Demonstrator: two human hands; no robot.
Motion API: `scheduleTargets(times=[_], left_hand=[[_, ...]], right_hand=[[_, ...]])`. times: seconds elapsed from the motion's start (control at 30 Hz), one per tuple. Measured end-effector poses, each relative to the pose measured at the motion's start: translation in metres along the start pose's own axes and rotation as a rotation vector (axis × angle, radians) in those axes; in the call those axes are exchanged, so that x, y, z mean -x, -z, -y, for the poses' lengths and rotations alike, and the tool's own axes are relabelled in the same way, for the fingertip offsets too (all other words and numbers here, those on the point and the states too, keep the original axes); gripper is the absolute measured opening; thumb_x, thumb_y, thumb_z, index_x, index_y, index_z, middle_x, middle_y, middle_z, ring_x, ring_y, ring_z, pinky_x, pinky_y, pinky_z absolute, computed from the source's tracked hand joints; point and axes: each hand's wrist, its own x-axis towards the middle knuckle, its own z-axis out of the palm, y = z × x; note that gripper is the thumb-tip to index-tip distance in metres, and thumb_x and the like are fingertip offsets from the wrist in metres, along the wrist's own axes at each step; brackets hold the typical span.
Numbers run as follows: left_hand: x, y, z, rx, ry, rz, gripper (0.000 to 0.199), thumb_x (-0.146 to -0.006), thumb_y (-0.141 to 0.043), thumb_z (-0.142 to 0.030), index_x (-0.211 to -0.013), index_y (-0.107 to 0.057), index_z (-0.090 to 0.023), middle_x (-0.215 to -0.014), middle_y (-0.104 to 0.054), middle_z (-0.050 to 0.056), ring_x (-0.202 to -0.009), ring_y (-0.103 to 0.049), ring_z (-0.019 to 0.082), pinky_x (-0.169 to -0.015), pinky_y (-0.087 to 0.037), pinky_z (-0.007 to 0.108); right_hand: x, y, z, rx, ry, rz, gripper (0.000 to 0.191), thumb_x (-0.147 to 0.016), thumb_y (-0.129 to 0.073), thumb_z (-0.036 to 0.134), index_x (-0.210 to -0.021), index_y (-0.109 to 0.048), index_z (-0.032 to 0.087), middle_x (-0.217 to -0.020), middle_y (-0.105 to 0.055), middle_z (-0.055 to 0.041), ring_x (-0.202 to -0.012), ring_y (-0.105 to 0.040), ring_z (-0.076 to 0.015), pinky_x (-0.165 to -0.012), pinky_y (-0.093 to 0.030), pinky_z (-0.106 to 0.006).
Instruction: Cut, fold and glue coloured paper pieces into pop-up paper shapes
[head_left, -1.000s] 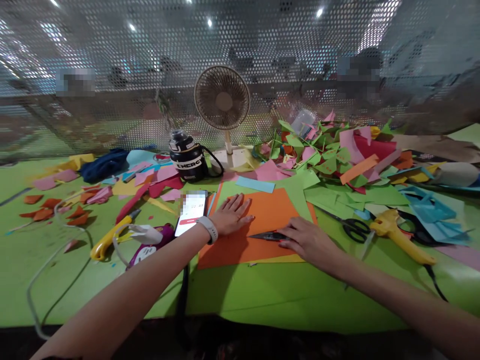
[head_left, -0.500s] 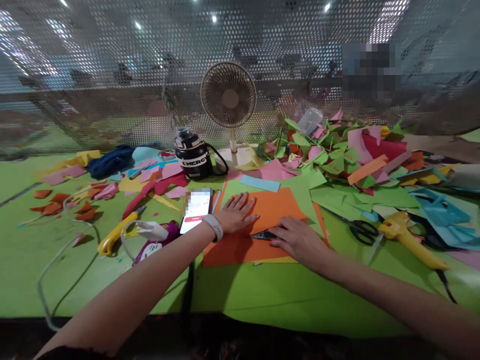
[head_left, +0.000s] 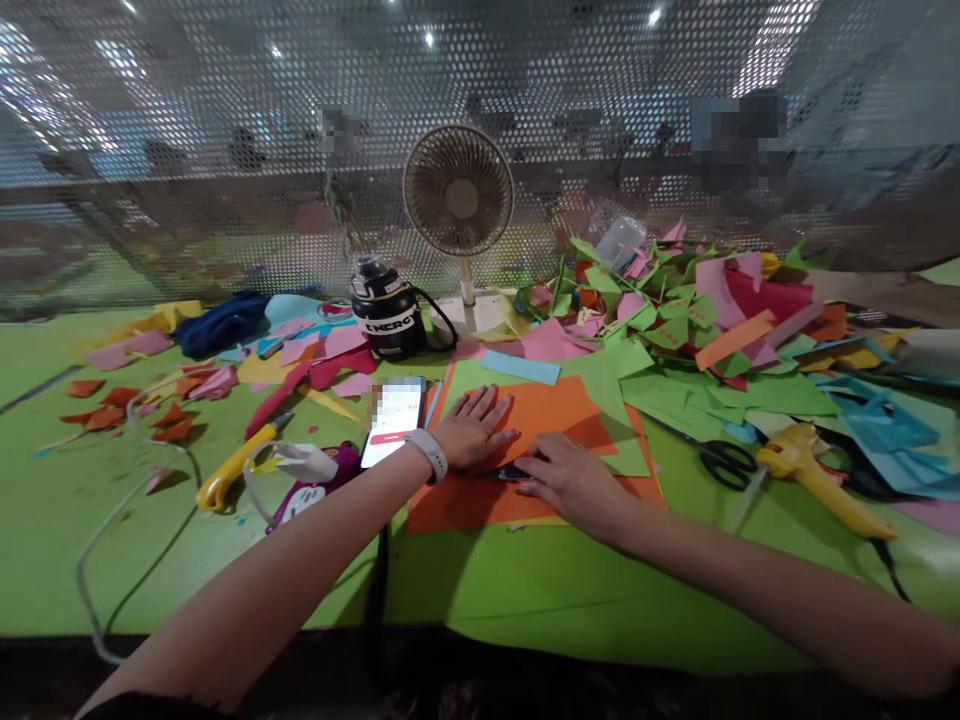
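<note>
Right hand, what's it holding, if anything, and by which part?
The right hand grips a dark cutting tool, probably scissors, by its rear end, hidden inside the hand.

Paper (head_left: 544, 410) before you on table (head_left: 600, 600); phone (head_left: 391, 410) left, glue gun (head_left: 821, 482) right; bottle (head_left: 386, 310), fan (head_left: 459, 190) behind; far left, probably a cloth (head_left: 223, 325).

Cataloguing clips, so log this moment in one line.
left hand: spread on orange paper; right hand: holding dark slim tool; at right: black-handled scissors, yellow glue gun

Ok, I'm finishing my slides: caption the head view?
Left hand flat on orange paper, right hand holding a dark tool, scissors and yellow glue gun further right.
</note>
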Motion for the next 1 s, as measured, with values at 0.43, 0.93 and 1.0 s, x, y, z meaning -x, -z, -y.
scheduleTargets(times=[0.43, 0.93, 1.0], left_hand=[[-0.003, -0.011, 0.011, -0.049, -0.059, -0.074, 0.076, -0.088, -0.018, -0.065, -0.148, -0.016, -0.018, -0.154, -0.013, 0.012, -0.141, -0.009, 0.028, -0.112, -0.014, 0.046], [0.023, -0.006, 0.014, -0.124, -0.134, -0.09, 0.081, -0.083, -0.03, -0.07, -0.147, -0.014, -0.022, -0.153, -0.013, 0.009, -0.14, -0.015, 0.029, -0.111, -0.019, 0.046], [0.026, -0.003, 0.012, -0.108, -0.134, -0.069, 0.085, -0.082, -0.031, -0.072, -0.147, -0.012, -0.021, -0.153, -0.011, 0.01, -0.14, -0.014, 0.03, -0.111, -0.017, 0.047]], right_hand=[[0.059, 0.05, -0.047, -0.1, -0.182, -0.073, 0.025, -0.088, -0.056, 0.033, -0.108, -0.067, 0.023, -0.09, -0.062, -0.006, -0.082, -0.056, -0.0175, -0.067, -0.046, -0.028], [0.051, 0.053, -0.111, 0.121, -0.015, 0.04, 0.044, -0.086, -0.058, 0.04, -0.123, -0.057, 0.017, -0.121, -0.061, -0.0121, -0.112, -0.054, -0.0235, -0.093, -0.044, -0.04], [0.048, 0.048, -0.1, 0.131, 0.144, 0.137, 0.042, -0.088, -0.056, 0.038, -0.124, -0.056, 0.016, -0.122, -0.061, -0.0128, -0.113, -0.055, -0.0229, -0.094, -0.044, -0.039]])
